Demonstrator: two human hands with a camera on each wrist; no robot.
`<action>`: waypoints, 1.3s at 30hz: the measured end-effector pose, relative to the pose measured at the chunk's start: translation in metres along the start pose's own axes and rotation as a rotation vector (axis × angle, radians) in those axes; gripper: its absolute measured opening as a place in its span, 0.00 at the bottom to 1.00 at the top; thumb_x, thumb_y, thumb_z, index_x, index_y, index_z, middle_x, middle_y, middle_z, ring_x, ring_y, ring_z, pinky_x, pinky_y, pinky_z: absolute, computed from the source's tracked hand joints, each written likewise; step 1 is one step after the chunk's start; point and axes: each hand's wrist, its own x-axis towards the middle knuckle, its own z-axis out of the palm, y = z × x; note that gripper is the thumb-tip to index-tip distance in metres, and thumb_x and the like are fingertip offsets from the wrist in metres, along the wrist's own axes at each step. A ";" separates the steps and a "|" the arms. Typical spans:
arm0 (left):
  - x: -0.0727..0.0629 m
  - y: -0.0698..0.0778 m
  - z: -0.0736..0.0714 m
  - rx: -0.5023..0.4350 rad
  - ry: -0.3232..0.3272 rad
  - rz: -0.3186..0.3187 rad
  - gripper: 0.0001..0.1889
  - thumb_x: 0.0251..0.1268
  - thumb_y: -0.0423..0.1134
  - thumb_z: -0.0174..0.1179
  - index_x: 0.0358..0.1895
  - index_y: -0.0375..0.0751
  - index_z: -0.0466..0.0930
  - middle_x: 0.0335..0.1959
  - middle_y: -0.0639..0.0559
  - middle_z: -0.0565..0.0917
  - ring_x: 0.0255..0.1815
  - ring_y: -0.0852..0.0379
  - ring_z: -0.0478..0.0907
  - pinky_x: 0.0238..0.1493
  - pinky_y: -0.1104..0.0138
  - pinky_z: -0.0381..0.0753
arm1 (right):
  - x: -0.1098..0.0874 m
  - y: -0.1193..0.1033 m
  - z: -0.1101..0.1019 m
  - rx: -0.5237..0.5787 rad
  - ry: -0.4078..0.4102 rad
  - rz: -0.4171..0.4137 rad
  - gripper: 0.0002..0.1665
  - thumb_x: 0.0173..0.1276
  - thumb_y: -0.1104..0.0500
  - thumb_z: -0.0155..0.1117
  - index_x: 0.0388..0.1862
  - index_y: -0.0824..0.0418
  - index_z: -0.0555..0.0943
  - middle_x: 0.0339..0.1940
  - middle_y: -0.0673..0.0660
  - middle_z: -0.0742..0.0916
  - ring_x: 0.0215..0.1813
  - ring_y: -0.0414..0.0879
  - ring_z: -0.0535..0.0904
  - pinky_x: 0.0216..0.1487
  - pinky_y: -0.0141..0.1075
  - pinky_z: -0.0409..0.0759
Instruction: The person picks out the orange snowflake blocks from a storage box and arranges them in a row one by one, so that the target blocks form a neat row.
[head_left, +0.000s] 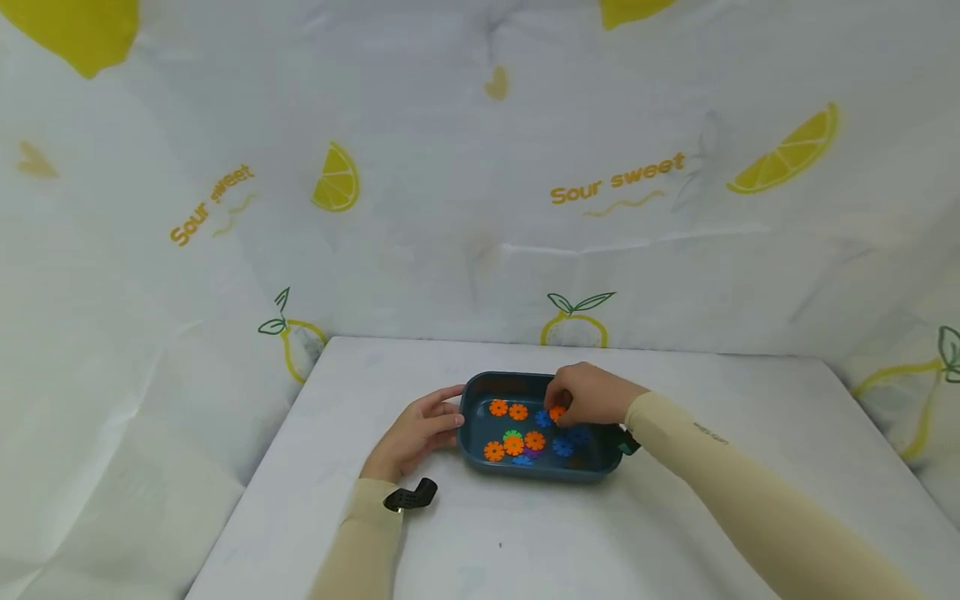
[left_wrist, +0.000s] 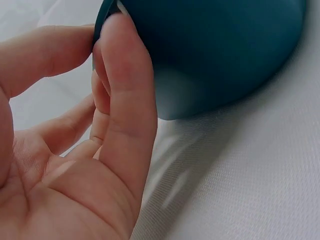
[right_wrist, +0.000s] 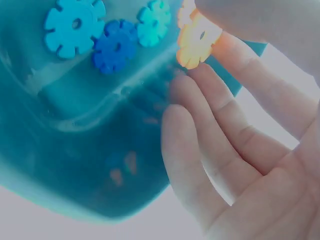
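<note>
Over the tray [head_left: 525, 473], one orange disc [right_wrist: 198, 42] in the pinch!

Right hand [head_left: 592, 393] holds it between thumb and finger, above the tray's floor, while the left hand [head_left: 414, 433] grips the left rim. Call it one disc in play; the other discs [head_left: 535, 441], orange, blue, green and purple, lie inside, some overlapping. Plenty left to handle, I'd judge, with no joined pair I can make out.

The right thumb [right_wrist: 265, 22] (cropped by the wrist view's edge) hides an orange disc [right_wrist: 190, 50] — partly.
</note>
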 end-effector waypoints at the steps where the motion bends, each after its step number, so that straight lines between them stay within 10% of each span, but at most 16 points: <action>1: -0.001 -0.001 0.000 -0.010 -0.003 -0.001 0.34 0.76 0.34 0.67 0.82 0.49 0.69 0.53 0.45 0.84 0.41 0.55 0.84 0.47 0.64 0.87 | -0.003 0.001 -0.002 0.007 0.009 -0.004 0.10 0.67 0.58 0.81 0.47 0.53 0.92 0.43 0.46 0.87 0.45 0.43 0.80 0.51 0.39 0.86; 20: -0.005 -0.004 0.000 -0.049 -0.025 -0.003 0.35 0.78 0.33 0.64 0.84 0.47 0.63 0.48 0.52 0.86 0.40 0.58 0.85 0.43 0.67 0.88 | -0.071 0.043 -0.021 0.223 0.288 0.019 0.16 0.70 0.61 0.76 0.56 0.58 0.91 0.50 0.51 0.90 0.53 0.48 0.86 0.58 0.46 0.89; 39: 0.000 -0.009 0.003 -0.084 -0.068 0.011 0.35 0.82 0.31 0.59 0.86 0.45 0.59 0.40 0.56 0.85 0.37 0.60 0.83 0.46 0.66 0.89 | -0.117 0.104 0.028 0.330 0.417 0.195 0.19 0.69 0.59 0.77 0.58 0.55 0.90 0.56 0.55 0.90 0.56 0.51 0.86 0.56 0.45 0.88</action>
